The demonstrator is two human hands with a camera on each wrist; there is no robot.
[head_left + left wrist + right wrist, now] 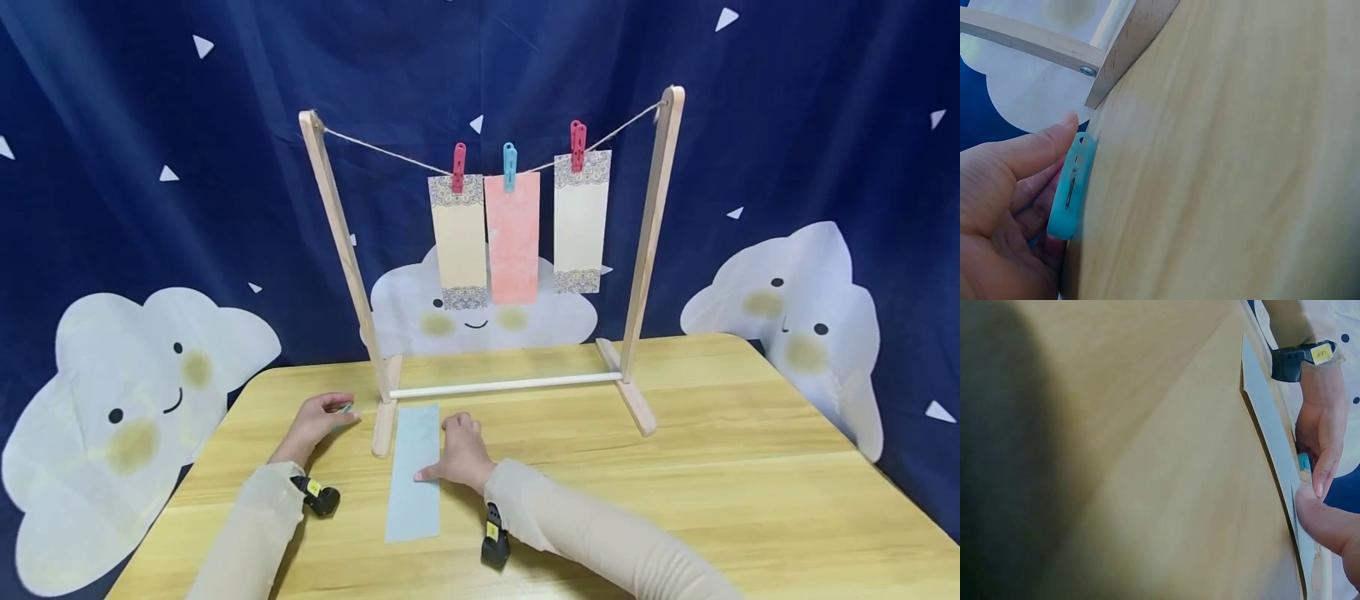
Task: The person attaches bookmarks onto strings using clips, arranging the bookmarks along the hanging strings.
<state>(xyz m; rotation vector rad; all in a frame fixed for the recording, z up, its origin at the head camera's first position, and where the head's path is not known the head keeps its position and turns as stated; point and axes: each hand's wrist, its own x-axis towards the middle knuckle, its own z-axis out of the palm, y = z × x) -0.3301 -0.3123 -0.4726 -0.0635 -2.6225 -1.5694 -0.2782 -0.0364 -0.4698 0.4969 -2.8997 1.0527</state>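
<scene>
My left hand (320, 422) is at the left of the table, beside the foot of a wooden stand. It holds a teal clothespin (1073, 187) between thumb and fingers, low by the tabletop. A light blue paper strip (412, 500) lies lengthwise in front of the stand's left end. Over its right edge my right hand (462, 454) is spread, the thumb resting on the paper and the other fingers to the right of it. In the right wrist view the thumb (1319, 515) overlaps the strip, whose long edge casts a shadow on the table.
The wooden stand (652, 242) has a string (382, 150) between its posts and a white rod (506, 386) below. From the string hang two cream patterned strips and a pink strip (513, 250), held by red and blue clothespins. A dark blue cloud-print curtain (150, 92) is behind the table.
</scene>
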